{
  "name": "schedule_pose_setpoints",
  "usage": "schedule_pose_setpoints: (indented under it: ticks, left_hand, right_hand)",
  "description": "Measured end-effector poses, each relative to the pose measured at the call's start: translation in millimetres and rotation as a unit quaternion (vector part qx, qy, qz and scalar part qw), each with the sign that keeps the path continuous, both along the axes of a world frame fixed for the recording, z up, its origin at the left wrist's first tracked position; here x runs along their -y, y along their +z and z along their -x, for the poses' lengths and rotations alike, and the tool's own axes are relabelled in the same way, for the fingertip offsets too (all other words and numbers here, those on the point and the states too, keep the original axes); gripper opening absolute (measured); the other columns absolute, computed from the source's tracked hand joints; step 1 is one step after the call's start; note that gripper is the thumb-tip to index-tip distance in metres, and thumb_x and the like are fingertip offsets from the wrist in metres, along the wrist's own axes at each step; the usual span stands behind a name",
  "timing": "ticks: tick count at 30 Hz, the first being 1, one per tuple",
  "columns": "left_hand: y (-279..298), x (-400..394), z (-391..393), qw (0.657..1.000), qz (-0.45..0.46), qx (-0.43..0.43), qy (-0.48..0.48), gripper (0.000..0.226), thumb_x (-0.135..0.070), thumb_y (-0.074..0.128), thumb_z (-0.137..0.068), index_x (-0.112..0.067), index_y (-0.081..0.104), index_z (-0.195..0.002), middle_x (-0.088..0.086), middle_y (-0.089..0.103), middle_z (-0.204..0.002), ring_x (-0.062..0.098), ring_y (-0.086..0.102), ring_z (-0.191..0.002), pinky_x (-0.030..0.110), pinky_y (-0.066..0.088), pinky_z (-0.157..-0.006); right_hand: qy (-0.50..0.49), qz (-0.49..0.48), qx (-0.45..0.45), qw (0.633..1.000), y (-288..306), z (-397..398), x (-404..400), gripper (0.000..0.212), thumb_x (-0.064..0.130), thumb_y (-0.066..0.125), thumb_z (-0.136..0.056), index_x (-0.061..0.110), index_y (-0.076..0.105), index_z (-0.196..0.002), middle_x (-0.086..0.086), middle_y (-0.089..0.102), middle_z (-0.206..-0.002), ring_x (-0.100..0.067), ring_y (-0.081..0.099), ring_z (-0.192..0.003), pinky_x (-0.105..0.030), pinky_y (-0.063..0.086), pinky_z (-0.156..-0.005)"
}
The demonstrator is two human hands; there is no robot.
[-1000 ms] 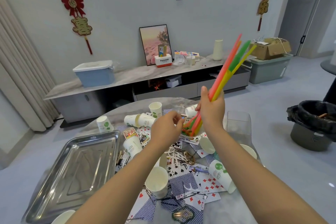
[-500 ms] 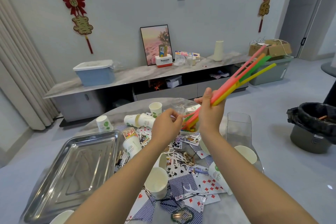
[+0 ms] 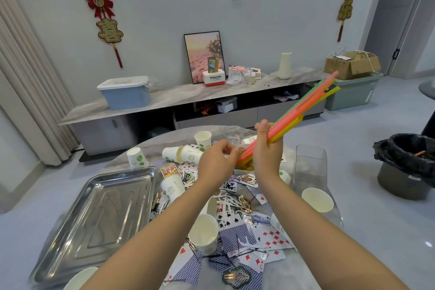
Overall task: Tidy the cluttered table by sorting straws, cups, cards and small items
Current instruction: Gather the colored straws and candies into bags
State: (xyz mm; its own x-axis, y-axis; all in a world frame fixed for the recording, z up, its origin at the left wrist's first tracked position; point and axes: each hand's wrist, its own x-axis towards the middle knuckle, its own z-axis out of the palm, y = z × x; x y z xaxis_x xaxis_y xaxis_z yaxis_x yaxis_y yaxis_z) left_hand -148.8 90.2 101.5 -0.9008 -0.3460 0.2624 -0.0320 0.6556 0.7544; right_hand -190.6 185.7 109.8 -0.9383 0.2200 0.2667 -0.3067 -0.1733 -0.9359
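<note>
My right hand [image 3: 267, 155] grips a bundle of pink, orange, green and yellow straws [image 3: 303, 107] above the table, their long ends slanting up to the right. My left hand [image 3: 215, 162] is at the bundle's lower ends with curled fingers, and I cannot tell if it pinches them. Below lie scattered playing cards [image 3: 270, 238], paper cups [image 3: 203, 233] both upright and tipped over, and hair clips [image 3: 246, 203]. An empty steel tray [image 3: 98, 216] sits on the left of the table.
A clear plastic box [image 3: 310, 166] stands at the table's right side, with a paper cup [image 3: 317, 200] in front of it. A black-lined bin [image 3: 407, 165] is on the floor to the right. A low cabinet [image 3: 164, 101] runs along the wall.
My right hand has tipped the straw bundle from nearly upright down toward the right. My left hand stays at the bundle's lower ends.
</note>
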Motion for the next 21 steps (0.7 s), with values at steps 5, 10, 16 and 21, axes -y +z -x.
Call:
schedule_pose_setpoints:
  ticks: [5,10,16,21]
  left_hand:
    - [-3.9,5.2,1.3,0.999,-0.031,0.010,0.017,0.020,-0.037,0.053,-0.093,-0.029,0.052,-0.075,-0.007,0.065,-0.089,0.020,0.068,-0.069,0.034,0.052,-0.070]
    - [1.3,8.7,1.4,0.997,-0.063,0.013,0.034,0.020,-0.037,0.052,-0.094,-0.026,0.052,-0.077,-0.006,0.066,-0.085,0.016,0.069,-0.064,0.024,0.043,-0.057]
    - [1.3,9.6,5.2,0.998,-0.050,0.013,0.034,0.019,-0.037,0.054,-0.092,-0.027,0.053,-0.076,-0.007,0.066,-0.083,0.017,0.069,-0.067,0.034,0.052,-0.068]
    - [2.9,9.7,2.5,0.999,-0.043,0.003,0.023,0.018,-0.036,0.053,-0.094,-0.027,0.054,-0.078,-0.008,0.065,-0.086,0.014,0.068,-0.060,0.031,0.050,-0.066]
  right_hand:
    - [0.014,-0.136,0.065,0.989,1.5,9.5,-4.9,0.019,0.037,0.060,-0.086,0.020,0.051,-0.083,-0.004,0.056,-0.076,-0.022,0.059,-0.072,-0.031,0.047,-0.059]
    - [0.037,-0.115,0.115,0.986,10.0,17.3,-18.3,0.015,0.026,0.062,-0.083,0.011,0.061,-0.081,-0.004,0.059,-0.071,-0.018,0.057,-0.063,-0.029,0.047,-0.057]
    - [-0.021,-0.090,0.109,0.990,11.6,16.0,-21.2,0.018,0.024,0.060,-0.084,0.013,0.059,-0.070,-0.009,0.063,-0.064,-0.020,0.060,-0.055,-0.025,0.051,-0.051]
    - [0.029,-0.164,0.086,0.982,-1.8,10.6,-10.8,0.022,0.027,0.060,-0.086,0.017,0.060,-0.066,-0.006,0.064,-0.059,-0.016,0.062,-0.054,-0.028,0.053,-0.060]
